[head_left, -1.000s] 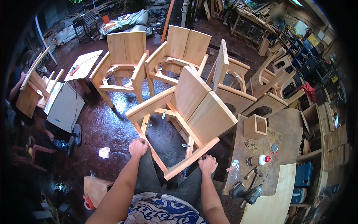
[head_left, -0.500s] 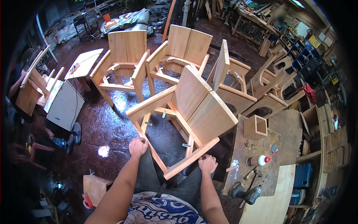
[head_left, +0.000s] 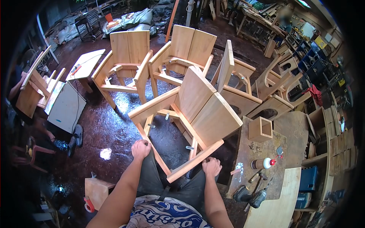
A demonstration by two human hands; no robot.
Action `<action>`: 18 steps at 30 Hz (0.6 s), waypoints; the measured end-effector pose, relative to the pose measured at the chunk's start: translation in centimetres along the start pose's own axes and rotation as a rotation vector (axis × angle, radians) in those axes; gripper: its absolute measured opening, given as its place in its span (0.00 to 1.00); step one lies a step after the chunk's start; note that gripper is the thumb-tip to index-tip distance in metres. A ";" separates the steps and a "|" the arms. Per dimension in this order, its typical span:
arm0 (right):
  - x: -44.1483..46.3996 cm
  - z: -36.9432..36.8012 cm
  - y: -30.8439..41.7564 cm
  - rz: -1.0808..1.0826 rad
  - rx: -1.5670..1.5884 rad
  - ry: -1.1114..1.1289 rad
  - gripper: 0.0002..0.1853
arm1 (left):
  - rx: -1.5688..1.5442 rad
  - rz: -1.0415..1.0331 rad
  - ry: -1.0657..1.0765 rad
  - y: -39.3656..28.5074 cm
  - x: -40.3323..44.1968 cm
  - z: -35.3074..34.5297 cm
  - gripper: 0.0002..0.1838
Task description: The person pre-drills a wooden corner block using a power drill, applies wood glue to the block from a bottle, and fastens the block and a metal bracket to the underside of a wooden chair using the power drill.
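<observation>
A wooden chair frame (head_left: 207, 108) with a two-board back and an open seat stands right in front of my knees. My left hand (head_left: 141, 149) rests on my left knee beside the frame's front rail, its fingers curled and their tips hidden. On my right knee lies my right hand (head_left: 211, 167), just right of the armrest end, also with curled fingers whose hold cannot be made out. Metal brackets (head_left: 167, 116) show inside the seat frame. To the right, a low worktable (head_left: 243, 148) bears a glue bottle (head_left: 263, 163), a hammer (head_left: 258, 175) and a cordless drill (head_left: 258, 197).
More wooden chairs (head_left: 131, 49) stand in a row beyond. At the far left a person's arm (head_left: 17, 89) touches another chair (head_left: 32, 95). A wooden box (head_left: 97, 192) and red tape roll (head_left: 89, 205) sit at lower left. Shelves (head_left: 327, 152) line the right side.
The view has shifted very slightly. My hands and the near chair frame keep their places. The chair at the far left has tilted a little.
</observation>
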State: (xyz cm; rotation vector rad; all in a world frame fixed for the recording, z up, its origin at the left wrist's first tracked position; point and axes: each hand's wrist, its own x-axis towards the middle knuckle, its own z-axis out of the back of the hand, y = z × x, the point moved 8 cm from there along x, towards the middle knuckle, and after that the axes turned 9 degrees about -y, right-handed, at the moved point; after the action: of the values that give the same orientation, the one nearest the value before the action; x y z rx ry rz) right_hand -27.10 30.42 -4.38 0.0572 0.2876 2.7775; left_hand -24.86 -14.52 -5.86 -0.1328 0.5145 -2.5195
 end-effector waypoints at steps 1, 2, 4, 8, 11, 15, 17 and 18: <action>0.0 -0.1 0.0 0.001 -0.001 0.000 0.16 | -0.007 -0.002 -0.004 0.0 0.0 0.0 0.17; 0.0 -0.1 0.0 0.002 -0.003 -0.001 0.16 | -0.007 -0.002 -0.003 0.1 0.0 -0.1 0.17; 0.0 -0.1 0.0 0.001 -0.003 0.001 0.16 | -0.008 -0.009 -0.010 0.1 0.0 -0.2 0.17; 0.1 -0.2 -0.1 0.000 -0.003 0.002 0.16 | -0.001 -0.003 -0.003 0.1 0.0 -0.1 0.17; 0.0 -0.5 -0.2 0.032 0.014 -0.050 0.15 | -0.004 -0.004 -0.008 0.2 0.0 -0.2 0.17; 0.0 -0.2 -0.1 0.033 0.015 -0.051 0.15 | 0.006 -0.014 -0.004 0.1 0.0 -0.1 0.18; 0.0 -0.1 -0.1 0.003 0.006 -0.012 0.16 | 0.016 -0.020 0.003 0.0 0.0 -0.1 0.18; 0.0 0.1 0.0 0.003 0.006 -0.012 0.16 | 0.019 -0.017 0.007 0.0 0.0 -0.1 0.18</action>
State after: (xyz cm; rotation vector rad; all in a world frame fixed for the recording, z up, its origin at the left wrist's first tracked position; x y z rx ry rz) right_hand -27.11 30.45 -4.33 0.0757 0.2924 2.7787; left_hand -24.90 -14.54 -5.97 -0.1222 0.4938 -2.5415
